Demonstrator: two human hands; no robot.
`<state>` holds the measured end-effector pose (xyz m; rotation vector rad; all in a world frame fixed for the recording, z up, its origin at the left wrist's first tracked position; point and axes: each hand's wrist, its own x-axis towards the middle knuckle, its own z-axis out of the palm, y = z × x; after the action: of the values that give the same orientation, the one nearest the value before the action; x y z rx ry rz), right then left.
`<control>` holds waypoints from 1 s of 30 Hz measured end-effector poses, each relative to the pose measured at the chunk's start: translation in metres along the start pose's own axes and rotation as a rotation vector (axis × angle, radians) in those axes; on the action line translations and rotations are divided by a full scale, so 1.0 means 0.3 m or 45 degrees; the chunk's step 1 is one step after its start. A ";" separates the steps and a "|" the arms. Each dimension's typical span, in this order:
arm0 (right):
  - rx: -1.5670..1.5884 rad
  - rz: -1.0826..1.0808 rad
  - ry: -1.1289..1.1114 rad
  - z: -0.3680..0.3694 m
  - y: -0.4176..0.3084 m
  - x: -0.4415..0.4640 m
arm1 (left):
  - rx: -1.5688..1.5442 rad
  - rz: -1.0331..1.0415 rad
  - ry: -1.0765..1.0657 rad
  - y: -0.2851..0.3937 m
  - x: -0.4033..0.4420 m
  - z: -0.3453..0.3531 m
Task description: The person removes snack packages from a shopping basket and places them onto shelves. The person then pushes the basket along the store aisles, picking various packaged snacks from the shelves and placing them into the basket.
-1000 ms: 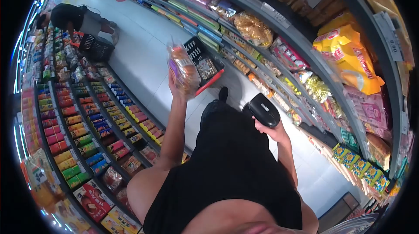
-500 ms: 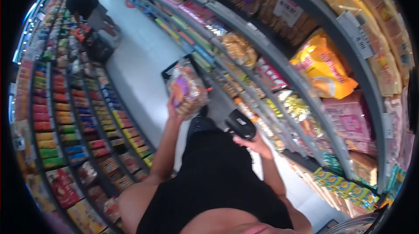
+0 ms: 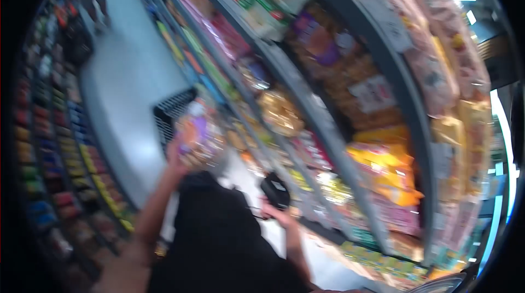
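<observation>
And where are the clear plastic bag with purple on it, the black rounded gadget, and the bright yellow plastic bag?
Clear plastic bag with purple on it [image 3: 200, 131]: head view, purple front.
Black rounded gadget [image 3: 275, 190]: head view, middle of its body.
Bright yellow plastic bag [image 3: 384, 169]: head view, middle of its front.

Clad in a black garment [image 3: 219, 244], broad and evenly dark, spreading between the left hand [image 3: 176, 154] and the right hand [image 3: 277, 212] and widening behind both. Looks matte and plain, too blurred to show weave or stitching. Narrows close beside the left hand into a dark, soft-edged end, cut hard to make out. Bare along the left forearm [image 3: 157, 205] from that hand back past the elbow, with more bare arm behind; bare likewise along the right forearm [image 3: 293, 245], just behind the right hand. Slim in both forearms, smeared in outline, with fingers softened by blur.
</observation>
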<state>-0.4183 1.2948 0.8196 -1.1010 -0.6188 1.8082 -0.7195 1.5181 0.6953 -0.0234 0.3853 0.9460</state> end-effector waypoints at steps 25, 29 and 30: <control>-0.096 0.125 0.560 0.170 -0.035 0.310 | 0.022 -0.268 0.479 0.257 0.424 -0.306; -0.156 0.268 0.483 0.073 0.046 0.219 | -0.179 -0.385 0.212 0.301 0.443 -0.370; -0.156 0.331 0.498 0.055 0.064 0.214 | -0.158 -0.383 0.276 0.330 0.441 -0.363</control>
<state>-0.4536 1.3431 0.7852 -1.6299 -0.3672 1.7151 -0.7630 1.6600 0.5644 -0.2916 0.5074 0.6697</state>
